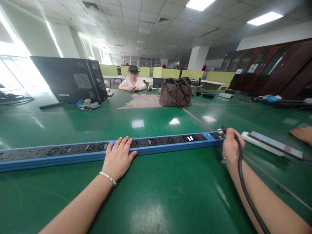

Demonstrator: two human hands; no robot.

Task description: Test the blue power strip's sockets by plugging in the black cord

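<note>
A long blue power strip (156,147) with a row of black sockets lies across the green table, running out of view at the left. My left hand (119,157) rests flat on top of it, fingers spread over the sockets. At the strip's right end, my right hand (230,146) is closed round a black power plug (224,129), whose metal prongs point left, close to the last sockets. I cannot tell whether the prongs touch the strip. From the plug a thick black cord (241,175) hangs over my right forearm.
A white power strip (264,144) lies right of my right hand, near another person's hand (302,134). Farther back are a brown bag (174,94), a black computer case (70,79) and gloves (87,104). Across the table sits a person (133,81).
</note>
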